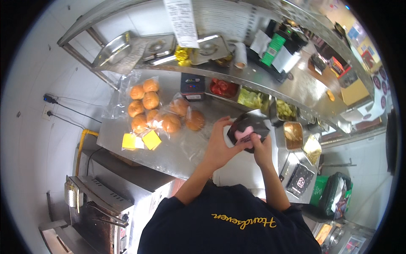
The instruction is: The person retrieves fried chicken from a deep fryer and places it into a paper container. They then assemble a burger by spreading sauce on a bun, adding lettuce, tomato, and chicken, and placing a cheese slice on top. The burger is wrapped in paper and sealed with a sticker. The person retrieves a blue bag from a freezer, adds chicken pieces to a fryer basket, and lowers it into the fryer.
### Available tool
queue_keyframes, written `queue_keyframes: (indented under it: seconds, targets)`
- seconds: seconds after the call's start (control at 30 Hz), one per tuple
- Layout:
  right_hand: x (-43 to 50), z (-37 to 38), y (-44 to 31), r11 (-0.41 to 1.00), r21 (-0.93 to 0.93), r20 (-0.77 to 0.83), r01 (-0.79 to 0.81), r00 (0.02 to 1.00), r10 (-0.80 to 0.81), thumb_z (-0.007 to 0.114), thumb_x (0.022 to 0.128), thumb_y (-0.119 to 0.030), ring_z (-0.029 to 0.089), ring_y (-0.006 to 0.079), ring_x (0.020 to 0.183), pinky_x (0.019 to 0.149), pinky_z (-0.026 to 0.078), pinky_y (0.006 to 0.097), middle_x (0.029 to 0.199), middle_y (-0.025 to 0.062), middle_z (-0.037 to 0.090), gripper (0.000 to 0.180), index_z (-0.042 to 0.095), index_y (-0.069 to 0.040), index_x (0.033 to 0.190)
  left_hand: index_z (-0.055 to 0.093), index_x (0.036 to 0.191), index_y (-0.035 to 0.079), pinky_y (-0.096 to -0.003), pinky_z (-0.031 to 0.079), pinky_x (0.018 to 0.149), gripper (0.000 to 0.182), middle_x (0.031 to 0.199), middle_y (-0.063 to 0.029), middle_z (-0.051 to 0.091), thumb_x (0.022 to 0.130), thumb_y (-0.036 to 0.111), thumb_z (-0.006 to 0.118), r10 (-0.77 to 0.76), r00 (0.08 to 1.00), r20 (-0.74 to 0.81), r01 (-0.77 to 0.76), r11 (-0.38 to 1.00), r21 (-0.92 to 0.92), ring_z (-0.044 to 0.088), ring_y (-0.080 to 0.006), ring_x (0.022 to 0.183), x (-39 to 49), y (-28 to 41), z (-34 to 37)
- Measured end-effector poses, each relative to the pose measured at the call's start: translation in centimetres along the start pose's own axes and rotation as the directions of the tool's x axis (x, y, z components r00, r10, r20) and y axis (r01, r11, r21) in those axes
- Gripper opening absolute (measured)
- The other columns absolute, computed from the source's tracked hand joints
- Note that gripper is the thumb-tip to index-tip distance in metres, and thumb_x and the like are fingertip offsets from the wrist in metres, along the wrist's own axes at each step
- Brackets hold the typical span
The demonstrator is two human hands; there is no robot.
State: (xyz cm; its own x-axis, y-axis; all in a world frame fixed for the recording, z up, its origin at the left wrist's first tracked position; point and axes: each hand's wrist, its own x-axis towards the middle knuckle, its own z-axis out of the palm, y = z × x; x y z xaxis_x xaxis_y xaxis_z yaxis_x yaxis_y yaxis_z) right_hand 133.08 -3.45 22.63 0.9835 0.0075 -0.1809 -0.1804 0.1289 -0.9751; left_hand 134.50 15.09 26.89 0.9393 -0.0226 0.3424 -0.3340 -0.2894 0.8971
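Both hands are around a black paper package with a pink print and a white paper edge; its contents are hidden. My left hand cups its left side, thumb reaching across the front. On the near right side, my right hand presses its thumb against the print. Below the package lies a white board or sheet on the steel counter. Bagged burger buns sit to the left, with yellow cheese slices in front of them. A stack of printed black wrappers lies at the right.
Beyond my hands are trays of sliced tomato, lettuce and pickles. A sauce container and a knife are at right. A steel shelf overhangs the back. A steel appliance stands lower left.
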Motion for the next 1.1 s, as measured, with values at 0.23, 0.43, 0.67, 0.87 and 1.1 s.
queue_keyframes:
  seconds: [0.23, 0.43, 0.67, 0.87, 1.1]
  targets:
    - [9.6, 15.5, -14.8, 0.829, -0.443, 0.169, 0.342, 0.939, -0.298, 0.075, 0.089, -0.017, 0.062, 0.0261, 0.107, 0.093, 0.049, 0.0384, 0.112, 0.0146, 0.063, 0.055, 0.054, -0.003, 0.138, 0.026, 0.159, 0.013, -0.0421, 0.059, 0.091, 0.085, 0.143, -0.0228, 0.051, 0.091, 0.022, 0.076, -0.480, 0.861, 0.166, 0.396, 0.429, -0.812, 0.062, -0.0348, 0.123, -0.9, -5.5, -12.6]
    - [17.6, 21.1, -19.3, 0.734, -0.424, 0.144, 0.530, 0.840, -0.523, 0.074, 0.090, -0.014, 0.067, 0.0129, 0.086, 0.080, 0.053, 0.0284, 0.095, 0.0064, 0.074, 0.028, 0.072, -0.003, 0.116, 0.026, 0.161, 0.016, -0.0506, 0.023, 0.125, 0.106, 0.159, -0.0156, 0.040, 0.082, 0.071, 0.071, -0.129, 0.978, -0.161, -0.118, 0.290, -0.950, 0.032, -0.0316, 0.151, 1.8, -8.9, -14.0]
    - [-0.4, 6.5, -4.9, 0.995, -0.103, 0.197, 0.014, 0.980, 0.007, 0.077, 0.092, -0.029, 0.061, 0.0272, 0.117, 0.100, 0.049, 0.0380, 0.124, 0.0192, 0.062, 0.063, 0.050, 0.001, 0.140, 0.029, 0.156, 0.007, -0.0434, 0.052, 0.105, 0.097, 0.141, -0.0181, 0.055, 0.078, 0.020, 0.085, -0.095, 0.924, 0.370, 0.380, 0.330, -0.864, 0.058, -0.0306, 0.127, 3.7, -5.5, -5.8]
    - [-0.3, -7.6, -8.0, 0.946, -0.323, -0.524, 0.024, 0.828, -0.200, 0.090, 0.078, -0.028, 0.061, 0.0306, 0.121, 0.103, 0.050, 0.0401, 0.133, 0.0203, 0.060, 0.087, 0.045, 0.007, 0.145, 0.019, 0.162, 0.005, -0.0422, 0.037, 0.114, 0.081, 0.152, -0.0186, 0.044, 0.093, 0.005, 0.062, -0.014, 0.844, 0.537, 0.369, 0.741, -0.561, 0.043, -0.0264, 0.141, 5.4, 0.0, 9.0]
    - [27.3, -31.7, -20.6, 0.989, 0.087, -0.201, 0.123, 0.974, -0.104, 0.080, 0.091, -0.029, 0.071, 0.0120, 0.079, 0.065, 0.062, 0.0227, 0.099, 0.0055, 0.072, 0.041, 0.066, 0.003, 0.113, 0.036, 0.152, 0.001, -0.0413, 0.047, 0.101, 0.058, 0.137, -0.0180, 0.055, 0.106, 0.035, 0.051, -0.311, 0.878, 0.365, 0.453, 0.786, -0.421, 0.063, -0.0300, 0.117, 0.6, 1.9, 11.4]
